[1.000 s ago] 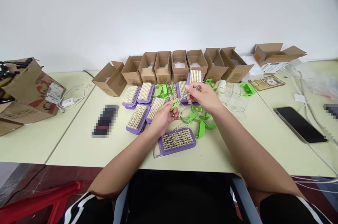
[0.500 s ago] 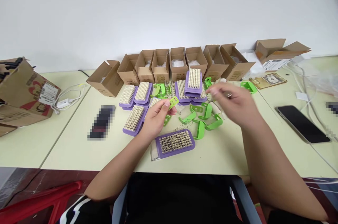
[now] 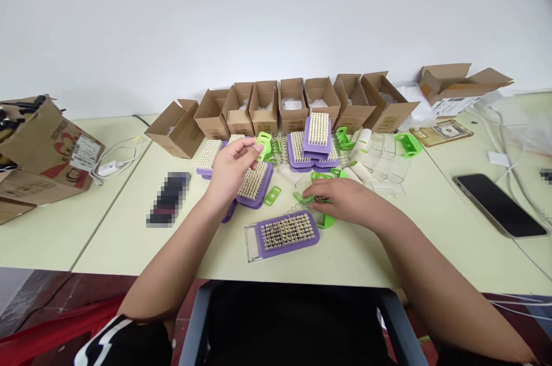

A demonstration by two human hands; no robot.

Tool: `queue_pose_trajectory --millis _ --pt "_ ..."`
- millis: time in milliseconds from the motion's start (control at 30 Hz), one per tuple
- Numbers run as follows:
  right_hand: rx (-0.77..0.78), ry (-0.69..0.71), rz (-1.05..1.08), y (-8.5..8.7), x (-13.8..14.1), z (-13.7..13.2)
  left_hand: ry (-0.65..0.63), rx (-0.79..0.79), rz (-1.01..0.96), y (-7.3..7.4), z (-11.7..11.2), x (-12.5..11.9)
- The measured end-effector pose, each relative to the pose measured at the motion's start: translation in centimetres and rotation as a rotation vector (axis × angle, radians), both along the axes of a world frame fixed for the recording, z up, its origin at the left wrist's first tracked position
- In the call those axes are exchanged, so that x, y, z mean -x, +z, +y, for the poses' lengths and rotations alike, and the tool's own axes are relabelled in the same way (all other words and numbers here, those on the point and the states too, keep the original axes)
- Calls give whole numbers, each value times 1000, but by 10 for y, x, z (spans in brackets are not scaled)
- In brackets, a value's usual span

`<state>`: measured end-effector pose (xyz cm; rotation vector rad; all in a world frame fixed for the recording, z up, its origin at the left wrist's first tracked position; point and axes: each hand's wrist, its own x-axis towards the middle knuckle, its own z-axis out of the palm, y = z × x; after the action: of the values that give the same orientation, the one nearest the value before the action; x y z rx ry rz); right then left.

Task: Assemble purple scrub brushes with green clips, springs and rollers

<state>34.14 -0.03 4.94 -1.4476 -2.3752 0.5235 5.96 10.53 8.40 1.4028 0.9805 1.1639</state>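
Observation:
My left hand [image 3: 233, 167] is raised over the purple brushes and pinches a small green plastic piece [image 3: 262, 143] between thumb and fingers. My right hand [image 3: 340, 200] lies low on the table with its fingers closed over a pile of green plastic handles [image 3: 325, 217] and a thin wire spring. A purple brush with pale bristles [image 3: 287, 232] lies on a clear plate just in front of both hands. More purple brushes [image 3: 255, 182] lie under my left hand, and a stack of them [image 3: 317, 133] stands further back.
A row of open cardboard boxes [image 3: 293, 104] lines the back of the pale table [image 3: 129, 239]. Clear plastic pieces [image 3: 388, 161] lie at the right, a black phone [image 3: 498, 204] further right, a larger box [image 3: 43, 147] at far left, a charger [image 3: 107, 167] beside it.
My left hand has lifted the green piece up and to the left. My right hand has swung out to the right, then dropped onto the green handles near the front brush.

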Motion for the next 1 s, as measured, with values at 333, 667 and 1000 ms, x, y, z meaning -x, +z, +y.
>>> queue_pose_trajectory --millis 333,667,1000 --pt "-49 -458 571 17 -60 -5 -105 -85 177 -21 20 -2" --pt "-115 -1078 193 0 -73 17 -35 -230 616 -9 49 -9" --pt "-163 -894 -92 -20 -56 31 -253 -321 590 -11 11 -7"
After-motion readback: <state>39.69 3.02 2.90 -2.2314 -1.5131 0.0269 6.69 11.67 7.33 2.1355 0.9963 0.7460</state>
